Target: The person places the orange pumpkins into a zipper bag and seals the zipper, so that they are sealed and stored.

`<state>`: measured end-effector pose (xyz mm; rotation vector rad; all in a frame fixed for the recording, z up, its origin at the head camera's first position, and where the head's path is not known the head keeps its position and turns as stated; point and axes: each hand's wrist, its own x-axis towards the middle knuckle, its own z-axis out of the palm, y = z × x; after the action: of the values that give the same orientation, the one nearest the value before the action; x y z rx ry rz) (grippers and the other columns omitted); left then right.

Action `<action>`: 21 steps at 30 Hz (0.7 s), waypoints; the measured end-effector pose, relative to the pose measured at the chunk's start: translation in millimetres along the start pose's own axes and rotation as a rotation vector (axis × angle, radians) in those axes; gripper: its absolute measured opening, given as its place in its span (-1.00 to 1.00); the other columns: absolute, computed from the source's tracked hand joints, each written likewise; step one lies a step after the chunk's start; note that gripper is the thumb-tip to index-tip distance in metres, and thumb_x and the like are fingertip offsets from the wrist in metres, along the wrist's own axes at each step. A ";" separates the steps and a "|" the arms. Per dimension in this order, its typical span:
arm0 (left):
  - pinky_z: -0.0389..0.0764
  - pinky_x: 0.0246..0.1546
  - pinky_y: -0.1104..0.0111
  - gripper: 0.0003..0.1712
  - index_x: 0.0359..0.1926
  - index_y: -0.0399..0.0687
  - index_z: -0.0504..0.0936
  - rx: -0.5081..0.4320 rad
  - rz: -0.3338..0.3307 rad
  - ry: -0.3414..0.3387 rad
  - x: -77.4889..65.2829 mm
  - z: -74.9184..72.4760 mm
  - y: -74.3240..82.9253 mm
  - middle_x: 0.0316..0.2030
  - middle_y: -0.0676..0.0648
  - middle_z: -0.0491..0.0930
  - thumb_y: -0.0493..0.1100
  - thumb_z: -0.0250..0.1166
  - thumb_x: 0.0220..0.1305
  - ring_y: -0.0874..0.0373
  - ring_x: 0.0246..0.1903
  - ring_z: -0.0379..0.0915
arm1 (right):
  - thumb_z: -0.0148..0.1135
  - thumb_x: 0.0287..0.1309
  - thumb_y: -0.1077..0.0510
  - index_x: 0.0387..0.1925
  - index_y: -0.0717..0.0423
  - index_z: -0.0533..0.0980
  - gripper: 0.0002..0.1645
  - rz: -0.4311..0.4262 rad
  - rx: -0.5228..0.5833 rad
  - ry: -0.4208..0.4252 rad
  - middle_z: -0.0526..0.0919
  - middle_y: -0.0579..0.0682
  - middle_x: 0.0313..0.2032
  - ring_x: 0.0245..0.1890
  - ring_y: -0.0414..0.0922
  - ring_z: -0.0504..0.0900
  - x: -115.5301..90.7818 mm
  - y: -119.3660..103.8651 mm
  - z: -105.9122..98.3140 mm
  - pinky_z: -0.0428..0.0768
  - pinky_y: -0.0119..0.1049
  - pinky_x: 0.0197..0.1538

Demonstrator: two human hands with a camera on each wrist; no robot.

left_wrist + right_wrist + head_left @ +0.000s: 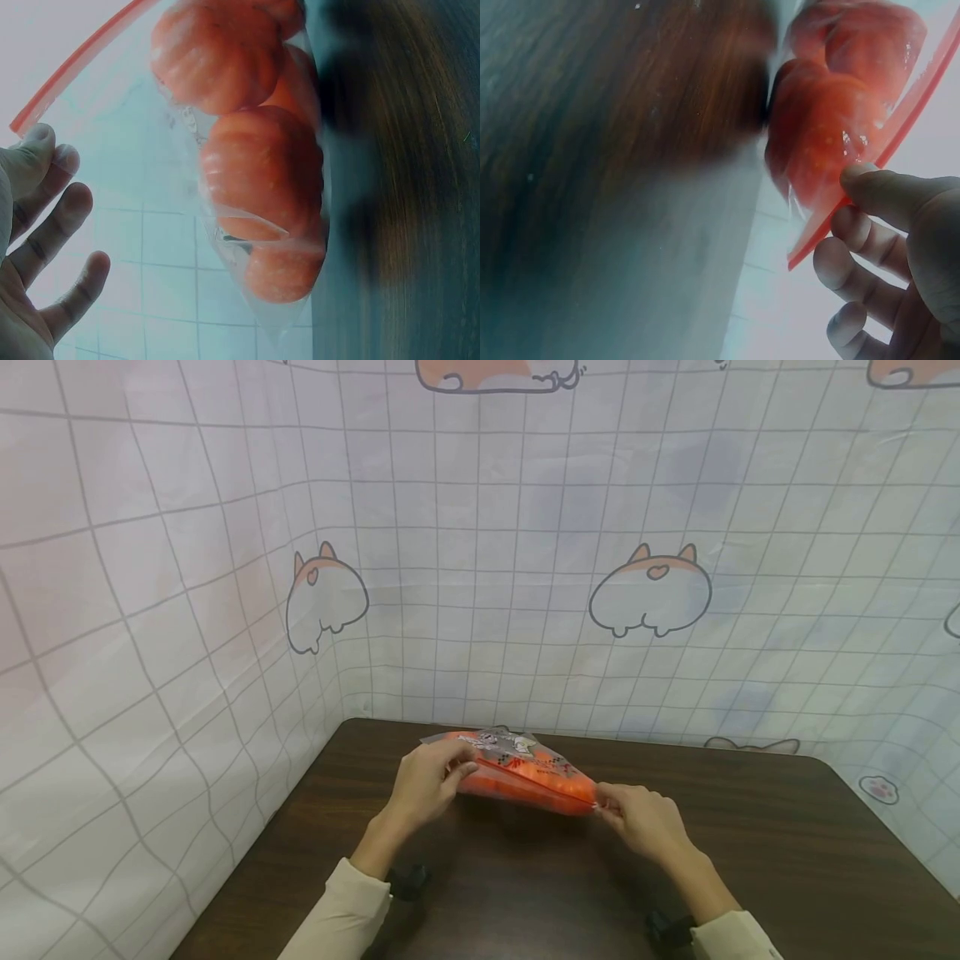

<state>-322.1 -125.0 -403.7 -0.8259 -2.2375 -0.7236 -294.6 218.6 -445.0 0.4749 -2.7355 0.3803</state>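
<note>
A clear zip bag (517, 752) with printed pictures and a red zip strip (536, 785) is held between both hands over the far part of the table. Inside it are several round orange, ribbed pieces that look like small pumpkins (262, 169). My left hand (431, 781) pinches the left end of the strip between thumb and index finger, the other fingers spread apart. At the strip's right end, my right hand (645, 818) pinches the edge with thumb and fingertip; the other fingers curl loosely below, as the right wrist view shows. The strip slants down toward the right.
The dark wooden table (517, 893) has its far edge against a white gridded curtain (495, 568) with cartoon dog prints. The curtain also runs along the left side. Black wrist devices (408, 881) sit at both cream sleeves.
</note>
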 end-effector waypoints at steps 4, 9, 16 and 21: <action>0.58 -0.39 0.38 -0.94 -0.27 0.07 0.72 0.000 0.000 -0.001 0.1 -1.3 0.3 -0.39 0.12 0.72 -0.11 0.43 0.26 0.29 -0.46 0.55 | 0.42 0.20 0.02 -0.46 -0.21 0.41 -0.70 0.001 -0.002 -0.001 0.34 -0.25 -0.63 -0.67 -0.21 0.28 -0.4 3.1 0.9 0.14 -0.30 -0.63; 0.58 -0.38 0.37 -0.94 -0.27 0.06 0.72 0.004 -0.004 0.002 0.5 -2.0 -0.1 -0.39 0.12 0.73 -0.11 0.43 0.27 0.28 -0.46 0.56 | 0.42 0.20 0.01 -0.44 -0.21 0.42 -0.71 0.011 -0.001 -0.012 0.36 -0.24 -0.62 -0.67 -0.20 0.28 -0.4 7.2 1.1 0.15 -0.28 -0.64; 0.60 -0.37 0.36 -0.94 -0.29 0.06 0.70 0.013 -0.008 -0.004 0.3 -2.0 -1.4 -0.38 0.12 0.72 -0.11 0.43 0.27 0.27 -0.45 0.57 | 0.44 0.18 0.02 -0.42 -0.19 0.46 -0.74 0.012 0.015 -0.022 0.39 -0.23 -0.60 -0.66 -0.19 0.29 -0.6 9.2 0.1 0.17 -0.27 -0.63; 0.60 -0.37 0.35 -0.92 -0.31 0.08 0.67 0.017 0.000 0.007 0.4 -2.3 -2.5 -0.39 0.13 0.70 -0.11 0.44 0.26 0.27 -0.45 0.57 | 0.44 0.18 0.04 -0.39 -0.18 0.49 -0.78 0.014 0.021 -0.028 0.43 -0.23 -0.59 -0.67 -0.19 0.30 -1.1 9.4 -1.5 0.18 -0.27 -0.63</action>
<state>-323.3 -128.0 -402.6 -0.8133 -2.2343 -0.7056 -296.7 227.9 -445.9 0.4696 -2.7660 0.4092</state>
